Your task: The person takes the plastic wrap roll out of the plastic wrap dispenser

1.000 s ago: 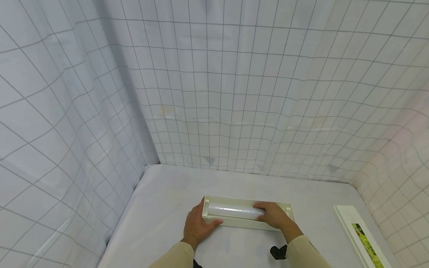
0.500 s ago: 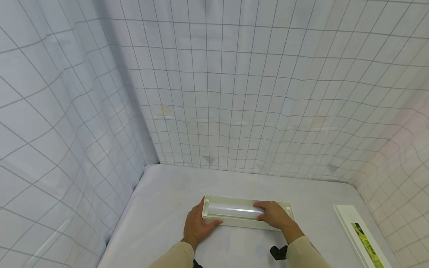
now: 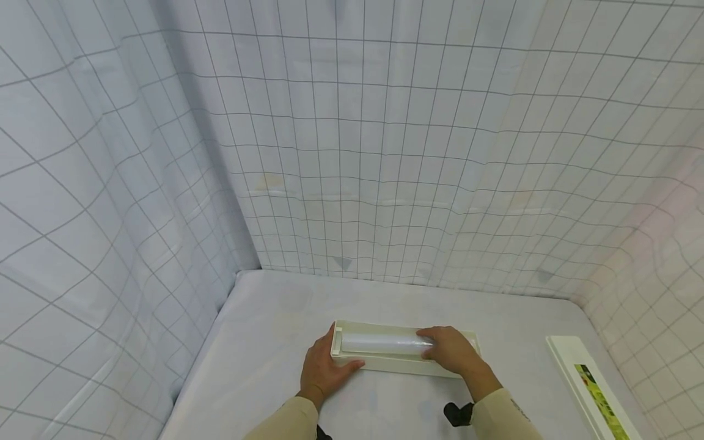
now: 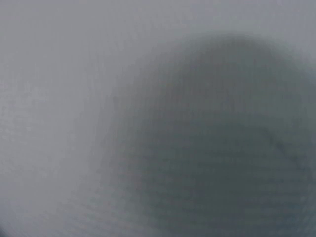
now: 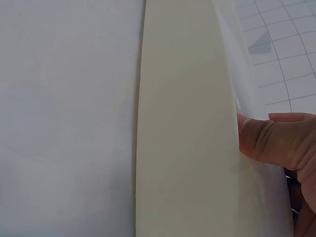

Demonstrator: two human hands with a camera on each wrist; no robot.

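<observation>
A long cream plastic box (image 3: pixel 404 366) lies open-topped on the white table. Inside it lies a clear, shiny roll of cling film (image 3: pixel 374 343). At the box's left end, my left hand (image 3: pixel 323 368) grips it, thumb along the front wall and fingers behind the end. Toward the right end, my right hand (image 3: pixel 452 351) reaches over the box and holds the roll between thumb and fingers. The right wrist view shows the box's front wall (image 5: pixel 187 123) and the right thumb (image 5: pixel 269 140) just inside its rim. Only a grey blur fills the left wrist view.
A long cream lid (image 3: pixel 574 360) with a green and yellow label (image 3: pixel 602 400) lies at the right side of the table. The white table (image 3: pixel 264 342) meets grid-patterned curtains (image 3: pixel 357 183) at the back and sides. A black piece (image 3: pixel 459 414) shows beside the right sleeve.
The bright streak along the cling film roll has faded and shifted, and the roll sits slightly differently under my right hand. My left hand and the box stay nearly still.
</observation>
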